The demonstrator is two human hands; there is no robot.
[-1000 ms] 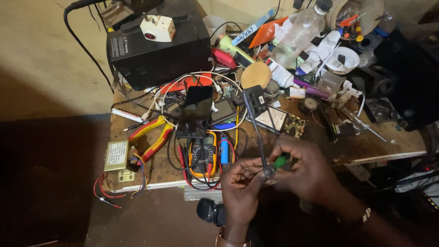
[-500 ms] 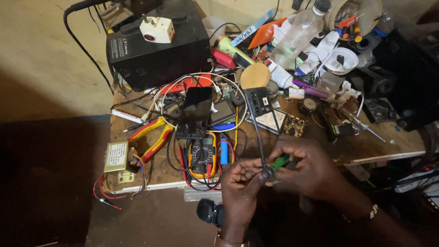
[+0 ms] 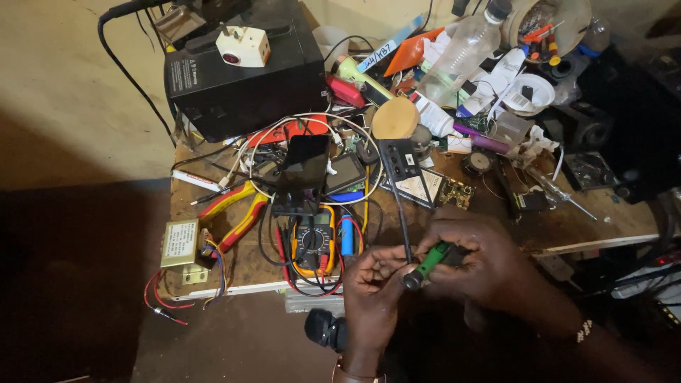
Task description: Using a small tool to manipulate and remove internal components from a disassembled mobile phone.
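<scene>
Right beside the yellow multimeter, the right hand pinches a green-handled tool, while the left hand curls closed around its dark tip

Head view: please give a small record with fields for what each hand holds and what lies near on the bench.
left hand: pinches the end of a thin dark rod
right hand: grips a green-handled tool
near them: multimeter, blue cell
further left: red-yellow pliers, small transformer
support: wooden bench
</scene>
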